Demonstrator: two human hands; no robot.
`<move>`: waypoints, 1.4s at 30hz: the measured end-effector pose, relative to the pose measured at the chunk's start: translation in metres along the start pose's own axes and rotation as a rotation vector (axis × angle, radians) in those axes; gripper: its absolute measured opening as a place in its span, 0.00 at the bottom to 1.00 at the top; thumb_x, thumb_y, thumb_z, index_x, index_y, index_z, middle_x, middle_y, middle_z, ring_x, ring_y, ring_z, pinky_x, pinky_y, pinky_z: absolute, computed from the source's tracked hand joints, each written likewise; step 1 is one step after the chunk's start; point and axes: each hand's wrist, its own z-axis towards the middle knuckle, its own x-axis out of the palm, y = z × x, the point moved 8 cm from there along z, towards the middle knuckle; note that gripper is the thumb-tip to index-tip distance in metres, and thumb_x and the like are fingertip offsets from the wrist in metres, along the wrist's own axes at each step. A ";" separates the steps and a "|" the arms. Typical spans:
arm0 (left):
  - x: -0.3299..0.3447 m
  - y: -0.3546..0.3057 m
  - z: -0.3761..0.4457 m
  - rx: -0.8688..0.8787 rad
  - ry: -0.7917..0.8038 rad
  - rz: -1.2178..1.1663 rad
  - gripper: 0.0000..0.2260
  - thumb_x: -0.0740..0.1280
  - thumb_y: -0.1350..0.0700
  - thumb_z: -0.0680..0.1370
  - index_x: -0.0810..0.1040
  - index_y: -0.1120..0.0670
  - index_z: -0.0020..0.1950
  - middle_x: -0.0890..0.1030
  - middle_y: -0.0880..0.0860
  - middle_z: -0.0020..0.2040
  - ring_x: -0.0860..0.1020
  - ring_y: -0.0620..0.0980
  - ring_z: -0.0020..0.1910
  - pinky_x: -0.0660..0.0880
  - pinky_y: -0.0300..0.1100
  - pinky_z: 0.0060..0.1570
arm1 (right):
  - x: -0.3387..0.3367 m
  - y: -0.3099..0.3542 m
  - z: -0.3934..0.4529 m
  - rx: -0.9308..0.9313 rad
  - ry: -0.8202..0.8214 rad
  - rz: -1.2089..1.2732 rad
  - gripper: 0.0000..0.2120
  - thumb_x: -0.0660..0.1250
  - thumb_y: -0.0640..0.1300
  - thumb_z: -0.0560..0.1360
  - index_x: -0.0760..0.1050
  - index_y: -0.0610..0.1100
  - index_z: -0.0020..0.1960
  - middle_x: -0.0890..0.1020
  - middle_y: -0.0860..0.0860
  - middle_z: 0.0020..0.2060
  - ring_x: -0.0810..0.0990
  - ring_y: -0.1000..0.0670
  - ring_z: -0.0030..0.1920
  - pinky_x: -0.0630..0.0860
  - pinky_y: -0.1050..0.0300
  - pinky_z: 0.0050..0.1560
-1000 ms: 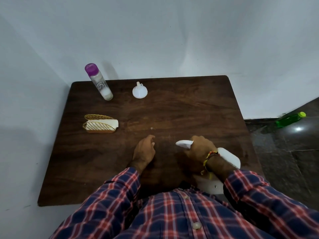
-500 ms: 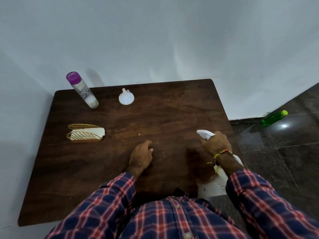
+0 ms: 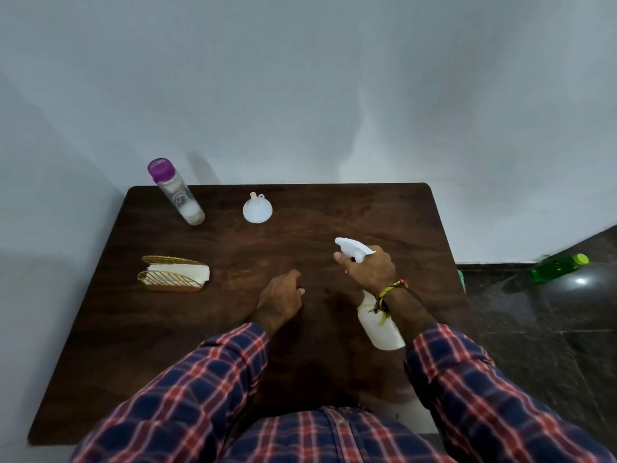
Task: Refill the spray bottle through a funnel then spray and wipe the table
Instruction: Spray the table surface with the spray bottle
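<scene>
- Two hands show in the lower middle of the frame, both over the dark wooden table (image 3: 384,212), with plaid sleeves (image 3: 207,389) running down to the bottom edge.
- Right hand (image 3: 369,270) is wrapped around the neck of the white spray bottle (image 3: 380,329), just right of centre; the white trigger head (image 3: 354,248) sticks out above the knuckles toward the upper left, and the bottle body hangs below the wrist, tilted.
- Left hand (image 3: 282,297) is loosely curled with nothing in it, resting on the table just left of the bottle.
- White funnel (image 3: 257,208) lies near the table's far edge, above both hands and well apart from them.
- Clear bottle with a purple cap (image 3: 177,192) stands at the upper left corner of the table.
- Gold wire holder with white napkins (image 3: 173,274) sits at mid-left.
- Green bottle (image 3: 557,267) lies on the dark floor at the right edge.
</scene>
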 end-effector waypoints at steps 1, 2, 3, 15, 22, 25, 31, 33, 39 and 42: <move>-0.003 0.001 0.002 -0.008 -0.011 -0.010 0.21 0.64 0.51 0.80 0.69 0.52 0.72 0.74 0.54 0.68 0.71 0.52 0.67 0.69 0.48 0.68 | 0.006 0.004 0.004 -0.013 0.024 -0.012 0.32 0.72 0.66 0.67 0.77 0.43 0.60 0.80 0.49 0.53 0.79 0.45 0.58 0.74 0.56 0.51; -0.005 0.003 0.004 -0.014 -0.023 -0.020 0.21 0.64 0.51 0.80 0.69 0.52 0.72 0.74 0.54 0.68 0.71 0.52 0.67 0.69 0.48 0.68 | 0.009 0.007 0.006 -0.011 0.030 -0.016 0.33 0.72 0.67 0.67 0.77 0.42 0.60 0.80 0.49 0.52 0.79 0.45 0.58 0.75 0.55 0.53; -0.007 0.005 0.006 -0.021 -0.034 -0.032 0.20 0.64 0.52 0.80 0.69 0.52 0.72 0.74 0.54 0.68 0.72 0.51 0.67 0.70 0.48 0.67 | 0.010 0.009 0.009 -0.010 0.006 -0.006 0.34 0.72 0.66 0.67 0.76 0.40 0.60 0.80 0.47 0.53 0.79 0.45 0.58 0.75 0.54 0.54; -0.017 -0.004 0.059 -0.096 0.016 -0.050 0.25 0.67 0.52 0.79 0.64 0.53 0.75 0.70 0.55 0.72 0.69 0.54 0.70 0.69 0.50 0.68 | -0.010 0.026 0.051 -0.015 -0.109 0.385 0.13 0.75 0.52 0.72 0.74 0.49 0.34 0.79 0.52 0.33 0.78 0.57 0.33 0.77 0.62 0.44; -0.003 -0.004 0.099 -0.125 0.286 0.200 0.47 0.75 0.53 0.72 0.46 0.55 0.80 0.47 0.58 0.80 0.47 0.61 0.78 0.57 0.58 0.74 | -0.029 0.056 0.088 -0.219 -0.129 0.469 0.04 0.72 0.52 0.74 0.82 0.54 0.41 0.85 0.47 0.39 0.82 0.55 0.39 0.78 0.66 0.45; 0.000 0.000 0.110 -0.139 0.322 0.233 0.48 0.76 0.53 0.72 0.46 0.55 0.80 0.48 0.57 0.80 0.48 0.61 0.78 0.58 0.57 0.73 | -0.035 0.073 0.114 -0.273 -0.126 0.523 0.06 0.73 0.48 0.75 0.85 0.47 0.48 0.85 0.53 0.40 0.82 0.63 0.39 0.74 0.69 0.45; 0.007 0.005 0.122 -0.174 0.383 0.275 0.49 0.76 0.52 0.71 0.47 0.54 0.80 0.48 0.56 0.80 0.49 0.60 0.78 0.58 0.56 0.73 | -0.025 0.090 0.179 -0.266 -0.103 0.601 0.13 0.76 0.45 0.72 0.83 0.37 0.50 0.84 0.48 0.42 0.79 0.62 0.38 0.73 0.70 0.40; 0.008 0.007 0.124 -0.182 0.399 0.275 0.49 0.76 0.51 0.71 0.46 0.54 0.80 0.47 0.56 0.80 0.48 0.60 0.78 0.58 0.56 0.73 | -0.021 0.094 0.199 -0.264 -0.089 0.596 0.13 0.77 0.43 0.70 0.80 0.37 0.49 0.80 0.52 0.38 0.77 0.62 0.35 0.72 0.70 0.38; 0.012 0.014 0.126 -0.171 0.421 0.305 0.50 0.76 0.48 0.71 0.44 0.53 0.80 0.46 0.55 0.80 0.48 0.60 0.79 0.59 0.56 0.73 | -0.022 0.078 0.228 -0.188 -0.121 0.657 0.17 0.82 0.46 0.62 0.80 0.39 0.44 0.80 0.50 0.36 0.77 0.52 0.37 0.74 0.60 0.40; 0.012 0.014 0.127 -0.179 0.435 0.301 0.50 0.76 0.49 0.71 0.44 0.53 0.80 0.46 0.55 0.80 0.47 0.59 0.79 0.58 0.56 0.73 | -0.023 0.081 0.225 -0.201 -0.173 0.690 0.17 0.82 0.45 0.62 0.81 0.41 0.46 0.81 0.49 0.37 0.78 0.53 0.36 0.75 0.63 0.39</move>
